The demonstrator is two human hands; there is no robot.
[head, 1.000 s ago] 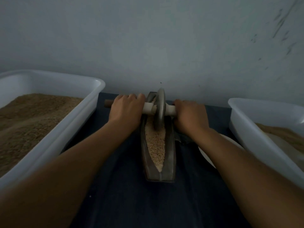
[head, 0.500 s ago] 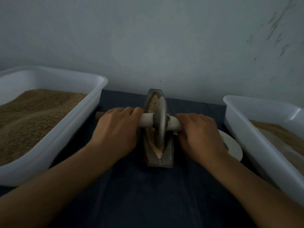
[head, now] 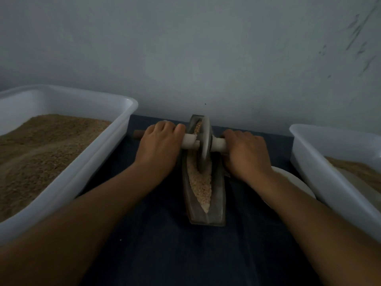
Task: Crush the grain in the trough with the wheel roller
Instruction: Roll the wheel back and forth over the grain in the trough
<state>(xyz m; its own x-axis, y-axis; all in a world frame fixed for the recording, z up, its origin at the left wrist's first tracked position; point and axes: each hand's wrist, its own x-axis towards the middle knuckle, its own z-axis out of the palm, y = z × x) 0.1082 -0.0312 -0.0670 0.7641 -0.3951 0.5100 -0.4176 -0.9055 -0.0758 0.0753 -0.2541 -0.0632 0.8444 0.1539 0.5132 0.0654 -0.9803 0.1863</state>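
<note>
Nearest, the tapered near end of the trough (head: 205,211) is now uncovered, pale grain (head: 201,187) lying along its groove — half a second ago the wheel roller (head: 204,144) stood about mid-trough; it is now carried back toward the far end, near the wall. A return stroke is thus judged under way, with crushing unfinished. The left hand (head: 159,150) is clenched round the left handle, the right hand (head: 245,155) round the right. No brand, label or writing can be read anywhere.
</note>
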